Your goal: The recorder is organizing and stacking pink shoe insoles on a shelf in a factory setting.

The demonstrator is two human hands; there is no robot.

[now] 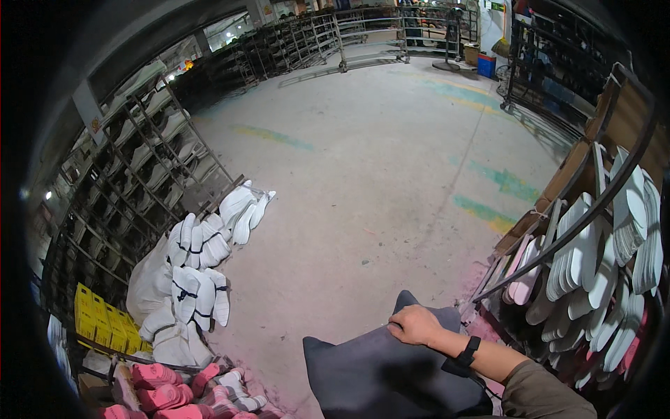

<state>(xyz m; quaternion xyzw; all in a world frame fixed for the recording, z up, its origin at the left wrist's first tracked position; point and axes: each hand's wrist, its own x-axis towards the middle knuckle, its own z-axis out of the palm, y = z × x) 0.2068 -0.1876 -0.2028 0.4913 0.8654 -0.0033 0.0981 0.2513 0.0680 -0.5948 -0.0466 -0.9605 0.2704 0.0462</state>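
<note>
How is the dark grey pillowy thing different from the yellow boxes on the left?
The pillowy thing is dark grey, while the yellow boxes are bright. The pillowy thing is one wide, soft-looking piece; the yellow boxes are several, in a row with straighter edges. The right hand touches the pillowy thing, but no hand touches the yellow boxes. Both show in the lower half of the view.

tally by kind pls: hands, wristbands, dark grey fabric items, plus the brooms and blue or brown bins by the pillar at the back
Hands: 1, the right hand
Wristbands: 1, a black wristband
Fabric items: 1, the dark grey fabric item under the hand
Brooms: 1 broom
Bins: 2, a blue bin and a brown bin
Total: 6
</note>
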